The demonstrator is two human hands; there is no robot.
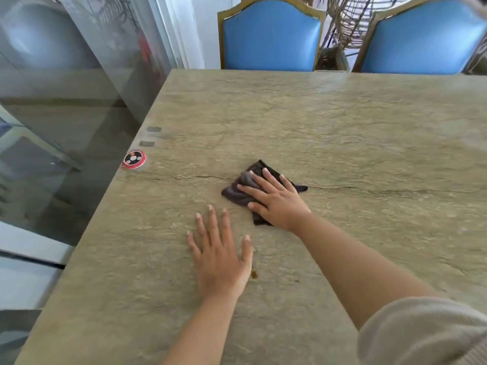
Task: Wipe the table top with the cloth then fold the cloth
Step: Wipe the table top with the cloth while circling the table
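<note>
No brand name or readable writing can be made out anywhere. The only marking is found on a small round red disc [134, 159] at the left edge of the surface [342, 122] — a dark face with a few pale dots, too small to read. Just beyond it, two small grey rectangles [150, 136] are seen on the same edge; what they are cannot be told.

A dark cloth [241, 189] lies crumpled near the middle of the surface and is largely covered by the right hand [274, 198], which is pressed flat on it with fingers spread, not closed around it. Only the cloth's corners show around the hand. The left hand [220, 256] is laid open, palm down, on the bare stone nearer the person, apart from the cloth. A small brown spot [254, 273] is seen just beside its thumb.

Two blue chairs [271, 38] at the far side are cut off by the frame — the left background is blurred by glass reflections.
</note>
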